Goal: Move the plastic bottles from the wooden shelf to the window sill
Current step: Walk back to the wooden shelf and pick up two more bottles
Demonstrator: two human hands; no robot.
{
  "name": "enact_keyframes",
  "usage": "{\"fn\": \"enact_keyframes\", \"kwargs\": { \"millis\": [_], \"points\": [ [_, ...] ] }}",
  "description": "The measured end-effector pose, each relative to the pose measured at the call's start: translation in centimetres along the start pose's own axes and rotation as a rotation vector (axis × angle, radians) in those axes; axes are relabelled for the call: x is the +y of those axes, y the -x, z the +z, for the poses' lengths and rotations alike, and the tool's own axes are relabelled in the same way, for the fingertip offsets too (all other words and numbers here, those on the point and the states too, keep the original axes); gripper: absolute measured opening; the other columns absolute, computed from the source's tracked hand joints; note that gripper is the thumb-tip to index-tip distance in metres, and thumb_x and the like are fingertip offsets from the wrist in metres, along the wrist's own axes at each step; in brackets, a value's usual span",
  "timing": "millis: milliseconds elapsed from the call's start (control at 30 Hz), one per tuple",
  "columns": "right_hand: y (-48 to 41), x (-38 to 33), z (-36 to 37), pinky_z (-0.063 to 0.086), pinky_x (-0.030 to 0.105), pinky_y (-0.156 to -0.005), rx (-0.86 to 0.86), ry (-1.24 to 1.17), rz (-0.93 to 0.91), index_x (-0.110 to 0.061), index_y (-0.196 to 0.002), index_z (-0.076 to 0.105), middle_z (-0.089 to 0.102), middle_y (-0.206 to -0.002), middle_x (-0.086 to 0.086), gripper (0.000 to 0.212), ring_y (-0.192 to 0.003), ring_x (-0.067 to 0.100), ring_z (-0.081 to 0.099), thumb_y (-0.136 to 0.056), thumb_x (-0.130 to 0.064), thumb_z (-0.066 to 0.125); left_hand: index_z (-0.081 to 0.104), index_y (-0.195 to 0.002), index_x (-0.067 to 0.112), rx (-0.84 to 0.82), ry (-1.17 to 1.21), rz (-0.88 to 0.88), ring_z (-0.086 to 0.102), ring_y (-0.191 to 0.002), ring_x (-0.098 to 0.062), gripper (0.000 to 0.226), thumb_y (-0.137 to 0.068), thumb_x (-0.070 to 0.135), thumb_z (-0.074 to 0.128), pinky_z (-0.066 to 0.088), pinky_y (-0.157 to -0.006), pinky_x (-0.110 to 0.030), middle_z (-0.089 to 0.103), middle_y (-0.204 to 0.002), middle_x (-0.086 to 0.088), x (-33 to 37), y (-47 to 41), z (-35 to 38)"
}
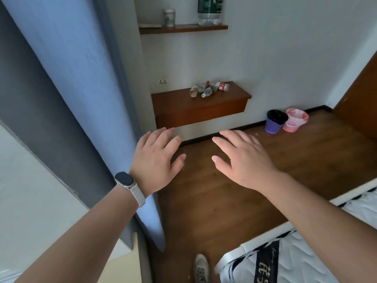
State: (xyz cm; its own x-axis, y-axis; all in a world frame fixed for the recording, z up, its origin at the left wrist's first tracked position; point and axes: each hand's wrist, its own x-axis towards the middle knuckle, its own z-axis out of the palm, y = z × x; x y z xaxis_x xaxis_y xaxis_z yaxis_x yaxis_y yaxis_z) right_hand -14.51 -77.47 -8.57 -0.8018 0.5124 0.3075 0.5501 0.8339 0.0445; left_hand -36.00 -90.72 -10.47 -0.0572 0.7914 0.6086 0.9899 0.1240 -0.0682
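Several small plastic bottles [208, 89] lie on their sides in a heap on the low wooden shelf [200, 111] fixed to the far wall. My left hand [157, 160], with a watch on its wrist, and my right hand [242, 158] are both stretched out in front of me, palms down, fingers spread, holding nothing. They hover over the floor, well short of the shelf. A large water bottle [210, 11] stands on a higher wooden shelf [183, 29], next to a small pale jar [169, 17]. No window sill shows clearly.
A blue curtain [85, 99] hangs at the left beside a pale ledge [30, 201]. A purple bin [274, 122] and a pink bin [294, 120] stand on the wooden floor by the wall. A mattress [306, 252] fills the lower right. A wooden door [361, 99] is at the right.
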Motion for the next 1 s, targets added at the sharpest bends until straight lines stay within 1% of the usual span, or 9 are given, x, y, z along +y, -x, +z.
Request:
{"fn": "enact_keyframes", "kwargs": {
  "millis": [133, 233, 333, 433, 633, 800, 900, 1000],
  "points": [
    [-3.3, 2.0, 2.0, 0.041, 0.046, -0.103, -0.027, -0.001, 0.030, -0.020, -0.136, 0.054, 0.053, -0.140, 0.006, 0.055, -0.127, 0.028, 0.048, -0.095, -0.052, 0.037, 0.067, -0.124, 0.013, -0.009, -0.007, 0.022, 0.061, -0.119, -0.038, 0.044, -0.093, 0.042, 0.052, 0.046, -0.101, -0.054, 0.066, -0.130, -0.013, -1.3, -3.0, 3.0],
    [-6.5, 3.7, 3.3, 0.040, 0.046, -0.105, -0.047, -0.014, 0.039, -0.020, -0.137, 0.053, 0.052, -0.141, 0.006, 0.056, -0.129, 0.028, 0.046, -0.095, -0.053, 0.035, 0.068, -0.123, 0.013, -0.032, -0.018, 0.030, 0.062, -0.118, -0.038, 0.046, -0.094, 0.042, 0.049, 0.046, -0.101, -0.055, 0.066, -0.131, -0.013, -2.6, -5.9, 4.9],
    [-10.0, 5.7, 4.3, 0.041, 0.046, -0.105, -0.029, -0.036, 0.054, -0.020, -0.136, 0.055, 0.053, -0.140, 0.007, 0.057, -0.129, 0.028, 0.048, -0.095, -0.053, 0.033, 0.067, -0.126, 0.014, -0.048, -0.023, 0.031, 0.061, -0.121, -0.037, 0.046, -0.095, 0.042, 0.047, 0.046, -0.102, -0.054, 0.065, -0.133, -0.013, -4.0, -9.1, 7.1],
    [-13.1, 8.0, 5.0, 0.042, 0.046, -0.104, -0.024, -0.045, 0.069, -0.020, -0.134, 0.055, 0.054, -0.139, 0.007, 0.057, -0.128, 0.029, 0.050, -0.094, -0.054, 0.033, 0.066, -0.128, 0.014, -0.051, -0.019, 0.048, 0.061, -0.123, -0.037, 0.046, -0.095, 0.041, 0.049, 0.048, -0.100, -0.054, 0.066, -0.133, -0.013, -5.1, -12.7, 9.3],
    [-18.1, 12.2, 6.5, 0.041, 0.045, -0.106, -0.039, -0.056, 0.082, -0.023, -0.137, 0.053, 0.052, -0.143, 0.006, 0.062, -0.132, 0.029, 0.048, -0.094, -0.058, 0.027, 0.067, -0.129, 0.015, -0.074, -0.034, 0.046, 0.061, -0.125, -0.035, 0.049, -0.094, 0.043, 0.047, 0.047, -0.102, -0.055, 0.066, -0.134, -0.012, -6.6, -18.3, 12.8],
    [-21.0, 14.6, 7.9, 0.039, 0.043, -0.108, -0.056, -0.062, 0.094, -0.024, -0.139, 0.052, 0.051, -0.145, 0.004, 0.058, -0.134, 0.026, 0.046, -0.095, -0.058, 0.033, 0.067, -0.131, 0.016, -0.106, -0.043, 0.046, 0.059, -0.127, -0.034, 0.047, -0.093, 0.041, 0.055, 0.044, -0.106, -0.054, 0.065, -0.136, -0.011, -7.5, -21.5, 15.5],
    [-22.3, 15.7, 8.3, 0.039, 0.043, -0.108, -0.071, -0.066, 0.107, -0.026, -0.139, 0.052, 0.051, -0.146, 0.003, 0.058, -0.135, 0.025, 0.046, -0.095, -0.059, 0.033, 0.067, -0.131, 0.016, -0.118, -0.038, 0.072, 0.059, -0.126, -0.034, 0.047, -0.092, 0.041, 0.057, 0.045, -0.105, -0.054, 0.065, -0.136, -0.011, -8.5, -23.4, 17.0],
    [-23.7, 17.1, 8.9, 0.037, 0.042, -0.109, -0.083, -0.050, 0.124, -0.028, -0.140, 0.051, 0.049, -0.147, 0.001, 0.057, -0.136, 0.024, 0.044, -0.095, -0.060, 0.035, 0.066, -0.132, 0.017, -0.143, -0.042, 0.060, 0.058, -0.127, -0.033, 0.048, -0.092, 0.043, 0.056, 0.043, -0.106, -0.053, 0.064, -0.137, -0.010, -9.1, -25.3, 18.5]
  ]
}}
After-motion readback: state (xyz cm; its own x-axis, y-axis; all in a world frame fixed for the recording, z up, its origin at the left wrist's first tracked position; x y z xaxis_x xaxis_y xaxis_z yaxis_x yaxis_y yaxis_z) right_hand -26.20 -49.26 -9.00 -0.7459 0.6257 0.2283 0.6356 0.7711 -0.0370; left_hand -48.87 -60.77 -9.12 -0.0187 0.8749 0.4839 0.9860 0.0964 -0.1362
